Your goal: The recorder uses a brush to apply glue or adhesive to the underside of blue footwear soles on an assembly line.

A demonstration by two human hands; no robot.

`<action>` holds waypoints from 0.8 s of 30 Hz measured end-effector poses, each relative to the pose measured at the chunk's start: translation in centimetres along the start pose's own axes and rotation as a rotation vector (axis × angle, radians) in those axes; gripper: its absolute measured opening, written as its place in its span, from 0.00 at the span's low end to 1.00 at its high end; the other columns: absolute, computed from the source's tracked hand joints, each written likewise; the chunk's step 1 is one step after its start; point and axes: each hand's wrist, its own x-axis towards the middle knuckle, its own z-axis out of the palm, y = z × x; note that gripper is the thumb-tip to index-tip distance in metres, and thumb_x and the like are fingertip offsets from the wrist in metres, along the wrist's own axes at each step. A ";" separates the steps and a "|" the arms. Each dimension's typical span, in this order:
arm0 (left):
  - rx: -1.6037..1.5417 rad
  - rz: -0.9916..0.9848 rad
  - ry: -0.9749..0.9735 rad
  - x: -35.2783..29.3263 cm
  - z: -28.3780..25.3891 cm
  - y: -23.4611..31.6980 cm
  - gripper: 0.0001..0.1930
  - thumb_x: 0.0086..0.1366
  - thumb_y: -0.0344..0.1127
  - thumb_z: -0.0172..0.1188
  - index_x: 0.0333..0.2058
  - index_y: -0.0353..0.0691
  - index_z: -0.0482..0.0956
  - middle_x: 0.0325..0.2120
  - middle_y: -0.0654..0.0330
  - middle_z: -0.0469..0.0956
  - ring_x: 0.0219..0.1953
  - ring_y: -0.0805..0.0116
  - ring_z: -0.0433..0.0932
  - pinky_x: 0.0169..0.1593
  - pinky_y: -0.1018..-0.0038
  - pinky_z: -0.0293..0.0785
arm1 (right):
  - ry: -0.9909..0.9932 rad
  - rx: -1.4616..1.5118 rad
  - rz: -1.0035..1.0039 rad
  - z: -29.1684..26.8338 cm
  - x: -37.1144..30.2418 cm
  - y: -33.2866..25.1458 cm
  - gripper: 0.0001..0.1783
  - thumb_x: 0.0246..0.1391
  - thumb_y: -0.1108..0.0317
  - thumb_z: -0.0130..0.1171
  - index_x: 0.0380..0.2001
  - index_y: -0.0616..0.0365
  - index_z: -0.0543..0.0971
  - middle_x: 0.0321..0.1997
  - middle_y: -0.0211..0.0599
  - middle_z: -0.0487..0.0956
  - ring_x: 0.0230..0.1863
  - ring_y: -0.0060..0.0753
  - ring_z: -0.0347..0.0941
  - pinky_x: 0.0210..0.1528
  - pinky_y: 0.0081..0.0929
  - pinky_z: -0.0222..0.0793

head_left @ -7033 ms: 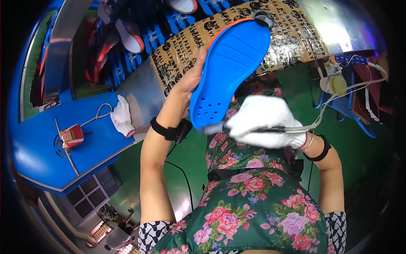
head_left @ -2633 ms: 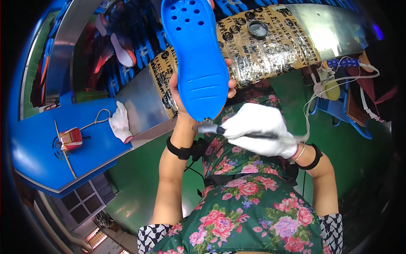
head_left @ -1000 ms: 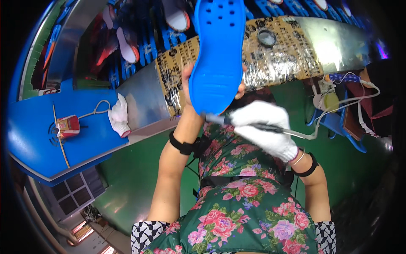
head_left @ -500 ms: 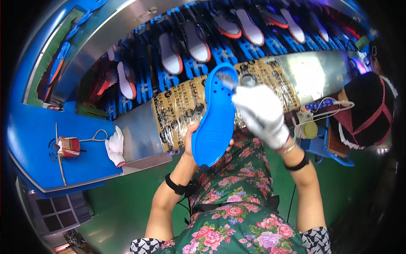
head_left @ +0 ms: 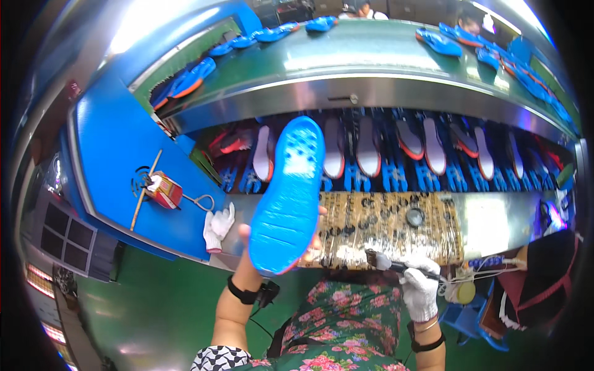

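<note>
Left hand (head_left: pixel 247 247) lifts blue sole (head_left: pixel 289 195); gloved right hand (head_left: pixel 419 285) apparently holds brush (head_left: pixel 388 263).

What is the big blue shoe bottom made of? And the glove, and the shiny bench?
The sole looks like moulded rubber or foam: matte blue, with dimples and an orange edge. It is held in the left hand. The glove on the right hand looks like white knitted cloth, soft and wrinkled. The bench seems polished metal, since it mirrors the lights.

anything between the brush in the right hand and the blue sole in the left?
Nothing visible. The brush in the gloved right hand sits low and to the right of the blue sole held up by the left hand; only open air above the paper-covered bench separates them.
</note>
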 end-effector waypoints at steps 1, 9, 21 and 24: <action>0.019 0.013 -0.073 0.9 1.2 2.6 0.64 0.55 0.71 0.67 0.73 0.32 0.43 0.63 0.29 0.60 0.51 0.32 0.78 0.44 0.50 0.87 | -0.003 -0.014 0.027 -0.2 0.3 0.6 0.11 0.48 0.84 0.64 0.37 0.67 0.83 0.38 0.46 0.85 0.31 0.33 0.80 0.33 0.24 0.77; -0.206 0.362 0.080 12.6 -0.1 24.2 0.60 0.64 0.76 0.49 0.73 0.31 0.35 0.72 0.33 0.43 0.72 0.31 0.51 0.70 0.43 0.62 | -0.012 -0.079 0.172 1.8 0.6 5.3 0.11 0.49 0.82 0.67 0.39 0.68 0.84 0.34 0.41 0.85 0.29 0.28 0.79 0.32 0.22 0.75; 1.485 0.637 0.639 22.4 -1.4 15.6 0.34 0.60 0.35 0.71 0.65 0.40 0.71 0.51 0.51 0.77 0.52 0.59 0.77 0.57 0.64 0.74 | 0.096 -0.111 0.227 -0.3 0.7 6.1 0.08 0.51 0.81 0.67 0.37 0.67 0.84 0.31 0.39 0.84 0.27 0.27 0.78 0.31 0.20 0.73; 1.953 0.584 0.441 27.4 -1.1 11.7 0.36 0.58 0.40 0.73 0.63 0.36 0.71 0.53 0.47 0.77 0.56 0.55 0.76 0.58 0.62 0.75 | 0.096 -0.095 0.173 -0.8 1.3 6.2 0.09 0.52 0.80 0.67 0.38 0.67 0.85 0.32 0.38 0.85 0.28 0.26 0.78 0.33 0.20 0.73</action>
